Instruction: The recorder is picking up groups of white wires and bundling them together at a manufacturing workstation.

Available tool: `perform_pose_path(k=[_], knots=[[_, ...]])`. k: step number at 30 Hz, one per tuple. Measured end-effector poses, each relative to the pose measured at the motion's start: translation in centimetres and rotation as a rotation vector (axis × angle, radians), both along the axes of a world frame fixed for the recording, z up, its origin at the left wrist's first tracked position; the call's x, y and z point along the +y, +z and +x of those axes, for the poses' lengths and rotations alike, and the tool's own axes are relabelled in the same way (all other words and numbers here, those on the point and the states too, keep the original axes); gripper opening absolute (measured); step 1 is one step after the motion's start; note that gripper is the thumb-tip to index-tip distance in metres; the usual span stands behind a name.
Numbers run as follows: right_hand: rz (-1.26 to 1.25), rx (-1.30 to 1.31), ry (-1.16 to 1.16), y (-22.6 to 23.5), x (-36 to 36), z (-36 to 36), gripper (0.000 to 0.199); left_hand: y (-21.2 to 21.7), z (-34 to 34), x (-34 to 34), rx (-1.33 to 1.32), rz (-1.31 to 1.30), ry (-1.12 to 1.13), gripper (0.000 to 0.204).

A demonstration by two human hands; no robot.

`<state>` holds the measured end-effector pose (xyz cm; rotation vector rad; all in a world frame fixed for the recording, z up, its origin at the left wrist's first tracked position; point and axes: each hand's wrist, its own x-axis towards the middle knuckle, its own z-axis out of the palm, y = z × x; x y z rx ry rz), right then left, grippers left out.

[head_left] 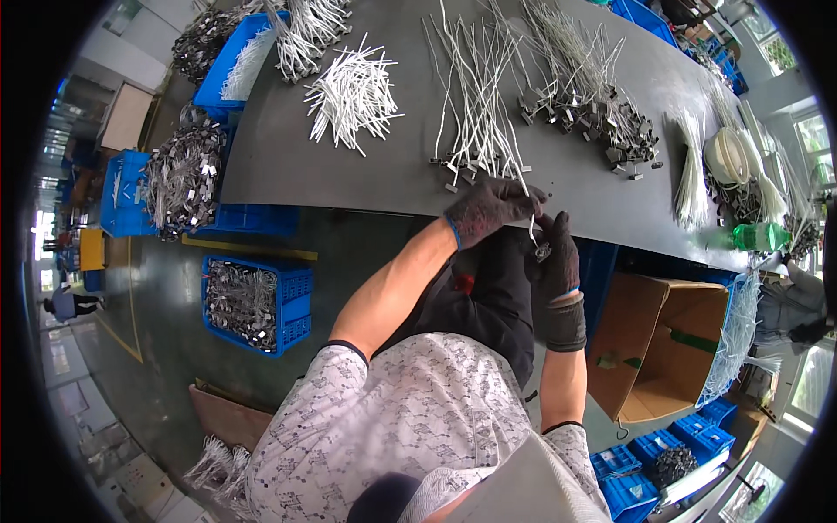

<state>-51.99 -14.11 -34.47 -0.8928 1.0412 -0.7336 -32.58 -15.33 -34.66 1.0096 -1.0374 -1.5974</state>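
Observation:
Both my hands wear dark work gloves and meet just over the table's near edge. My left hand (494, 210) is closed around a thin white wire (532, 228), whose upper part sticks out above the fingers. My right hand (561, 261) is closed at the wire's lower end, beside a small dark metal piece (542, 253). Just beyond my left hand lies a bunch of white wires (488, 113) with small metal ends towards me. A heap of short white tubes (353, 98) is farther left on the grey table (288, 166).
More wires with metal ends (610, 131) lie at the far right, near a white wire bundle (691, 179) and a green bottle (760, 236). Blue crates (296, 309) of parts stand on the left floor. An open cardboard box (654, 349) is to my right.

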Motion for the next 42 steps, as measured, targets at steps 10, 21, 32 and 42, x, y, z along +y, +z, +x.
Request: perform_pose_path(k=[10, 21, 32, 42], knots=[[0.471, -0.423, 0.083, -0.4, -1.4, 1.5, 0.06, 0.1, -0.9, 2.4, -0.075, -0.061, 0.07, 0.03], [0.304, -0.194, -0.074, -1.1, -3.0, 3.3, 0.066, -2.5, -0.8, 1.9, -0.09, -0.185, 0.202, 0.024], [0.488, -0.494, 0.094, 0.3, -0.6, 2.5, 0.05, 1.7, 1.0, 3.0, 0.19, -0.106, -0.024, 0.024], [0.585, -0.767, 0.156, 0.7, -0.3, 1.7, 0.062, 2.1, 1.7, 1.3, 0.083, -0.322, 0.132, 0.018]])
